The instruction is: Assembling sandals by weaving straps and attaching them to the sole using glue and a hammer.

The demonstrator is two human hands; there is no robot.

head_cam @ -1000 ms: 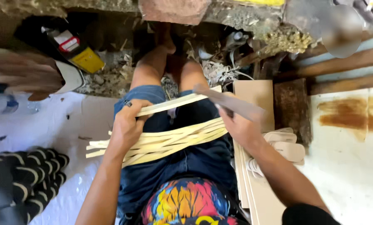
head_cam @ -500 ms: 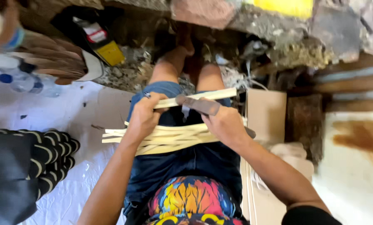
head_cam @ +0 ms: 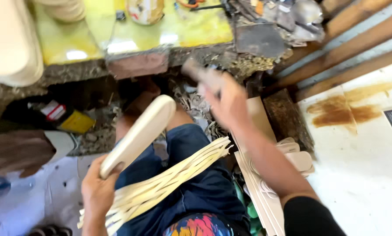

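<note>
My left hand [head_cam: 97,188] grips one end of a pale, flat shoe-sole piece [head_cam: 139,133] and holds it up over my left thigh. Blurred with motion, my right hand [head_cam: 229,102] is raised toward the workbench, shut on a knife whose dark handle [head_cam: 200,74] shows above the fingers. A bundle of thin cream strips [head_cam: 169,181] lies across my lap on dark blue shorts.
A yellow-topped workbench [head_cam: 187,30] with tools and clutter is ahead. Stacked pale soles [head_cam: 12,48] stand at the far left. Flat boards and cut sole pieces [head_cam: 292,159] lie to my right, beside wooden beams [head_cam: 353,48]. Scraps cover the floor under the bench.
The left hand has lifted the sole piece off my lap. The right hand with the knife has swung up and forward, away from the strips. The camera has tilted up toward the bench.
</note>
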